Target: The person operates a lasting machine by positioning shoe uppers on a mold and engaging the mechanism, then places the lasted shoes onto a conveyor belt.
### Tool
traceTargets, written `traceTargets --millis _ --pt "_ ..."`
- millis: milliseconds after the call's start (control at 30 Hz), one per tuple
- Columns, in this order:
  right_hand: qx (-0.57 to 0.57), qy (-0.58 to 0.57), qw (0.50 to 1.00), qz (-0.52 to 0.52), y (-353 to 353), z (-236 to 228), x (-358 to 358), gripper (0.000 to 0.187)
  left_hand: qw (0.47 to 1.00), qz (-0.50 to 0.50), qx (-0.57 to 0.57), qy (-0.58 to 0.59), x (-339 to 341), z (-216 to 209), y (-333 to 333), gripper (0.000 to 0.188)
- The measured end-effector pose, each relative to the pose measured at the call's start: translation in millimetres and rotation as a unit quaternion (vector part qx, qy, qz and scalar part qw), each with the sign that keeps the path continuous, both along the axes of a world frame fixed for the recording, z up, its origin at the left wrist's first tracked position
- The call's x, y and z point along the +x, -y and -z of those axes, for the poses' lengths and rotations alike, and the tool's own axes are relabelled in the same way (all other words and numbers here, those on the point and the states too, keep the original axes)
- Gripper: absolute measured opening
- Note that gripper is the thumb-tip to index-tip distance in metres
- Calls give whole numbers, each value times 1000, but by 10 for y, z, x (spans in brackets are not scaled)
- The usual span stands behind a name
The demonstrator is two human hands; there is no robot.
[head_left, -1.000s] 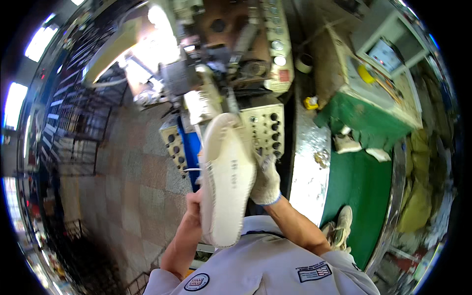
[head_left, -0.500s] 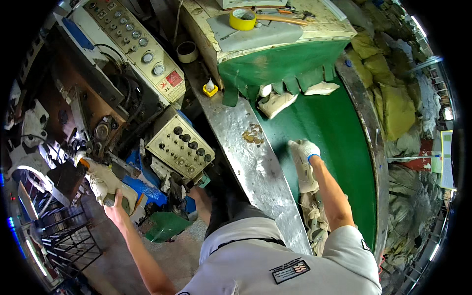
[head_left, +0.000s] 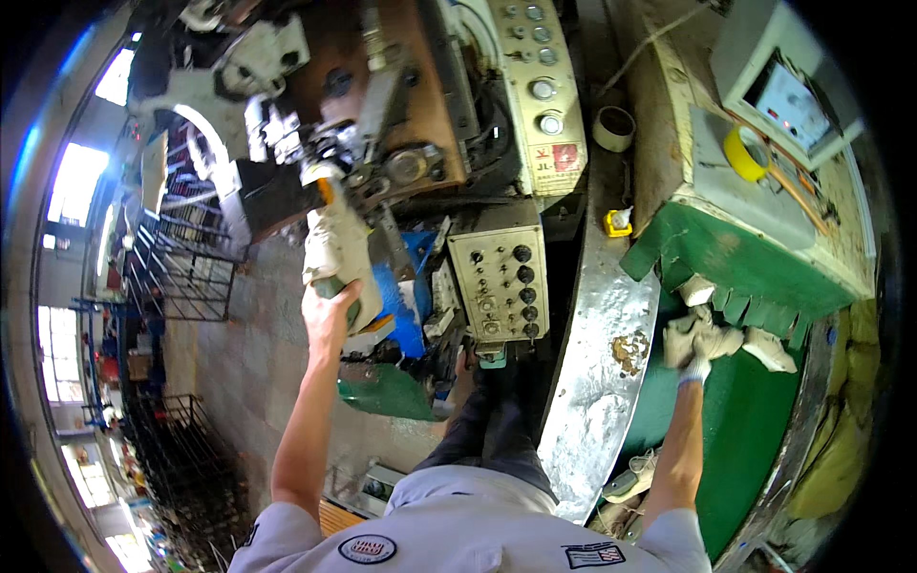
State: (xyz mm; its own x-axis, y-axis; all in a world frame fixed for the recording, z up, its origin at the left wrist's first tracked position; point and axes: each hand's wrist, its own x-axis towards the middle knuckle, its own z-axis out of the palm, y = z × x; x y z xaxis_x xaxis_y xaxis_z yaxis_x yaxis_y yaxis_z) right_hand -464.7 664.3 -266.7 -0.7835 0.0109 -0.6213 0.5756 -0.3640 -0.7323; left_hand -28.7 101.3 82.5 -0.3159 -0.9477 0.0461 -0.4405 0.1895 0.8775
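My bare left hand [head_left: 328,315] grips the heel end of a beige shoe upper [head_left: 336,244], thumb across its dark grey-green opening. The upper's toe end points up into the metal clamping parts of a machine [head_left: 382,167]. My right hand [head_left: 712,342], in a whitish glove, is at the far part of the green conveyor belt [head_left: 740,420]. Its fingers close on another beige shoe upper [head_left: 678,342], partly covered by the glove and slightly blurred. One more pale upper [head_left: 768,350] lies to its right, and another [head_left: 697,289] sits by the green curtain flaps [head_left: 721,253].
A control box with black knobs [head_left: 499,277] and a panel with gauges [head_left: 544,105] stand between my arms. A worn metal ledge [head_left: 597,382] borders the belt. Shoes [head_left: 630,477] lie near my right arm. Yellow tape [head_left: 746,153] and tools rest atop the cream housing [head_left: 669,115].
My head view has turned left. My right hand has left the shoe on the nearer belt and reached forward to an upper by the curtain. My left hand still grips its upper at the machine.
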Motion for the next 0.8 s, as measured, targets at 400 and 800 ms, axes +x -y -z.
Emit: traceTargets --millis 400,800 --pt "-227 62 947 -220 1757 -2380 3024 50 996 52 75 23 416 -280 352 61" --pt "-277 -17 871 -406 4439 -3195 3390 52 870 204 372 -251 542 -203 741 49"
